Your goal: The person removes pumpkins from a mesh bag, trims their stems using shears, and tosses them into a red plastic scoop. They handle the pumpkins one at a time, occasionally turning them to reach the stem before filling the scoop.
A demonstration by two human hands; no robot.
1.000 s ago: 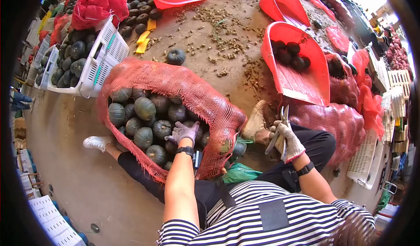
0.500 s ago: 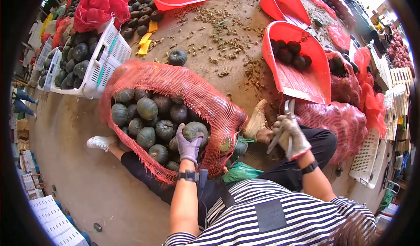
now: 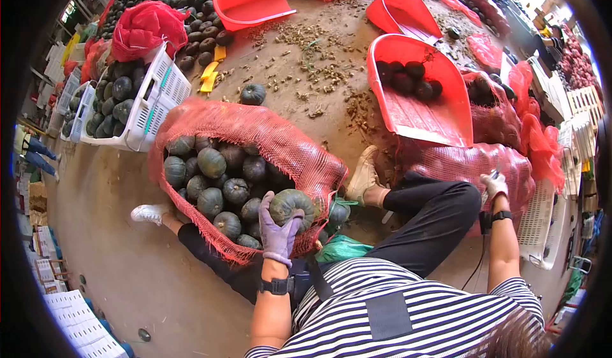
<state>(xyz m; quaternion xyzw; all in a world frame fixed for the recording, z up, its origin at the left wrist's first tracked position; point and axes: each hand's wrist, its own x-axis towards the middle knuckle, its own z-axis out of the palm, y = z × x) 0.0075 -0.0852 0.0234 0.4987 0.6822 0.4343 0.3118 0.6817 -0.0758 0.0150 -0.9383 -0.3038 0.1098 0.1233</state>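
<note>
The left hand [image 3: 278, 230], in a pale purple glove, is gripping a dark green pumpkin [image 3: 293, 207], with its fingers on the left side and its thumb curling over the near side. This pumpkin is sitting at the right end of the opening in a red mesh sack [image 3: 255, 123]; whether it is touching the mesh below is hidden. More pumpkins [image 3: 211, 162] are filling the opening, lying close against one another.

The right hand [image 3: 495, 185], in a whitish glove, is hovering or resting in front of a full sack [image 3: 468, 162] on the right, well apart from the left hand. Its fingers are looking bent, but whether they are closing on anything cannot be told.

The person is sitting with both legs spread on the floor, the open sack lying between them. A green bag [image 3: 343, 248] is lying just beside the sack's near right end. A single pumpkin [image 3: 253, 94] is resting on the floor beyond the sack. A white crate [image 3: 171, 90] on the left is holding more pumpkins, and a red scoop [image 3: 433, 117] on the right is holding several dark round ones. Dry scraps [image 3: 319, 71] are littering the floor between them.
</note>
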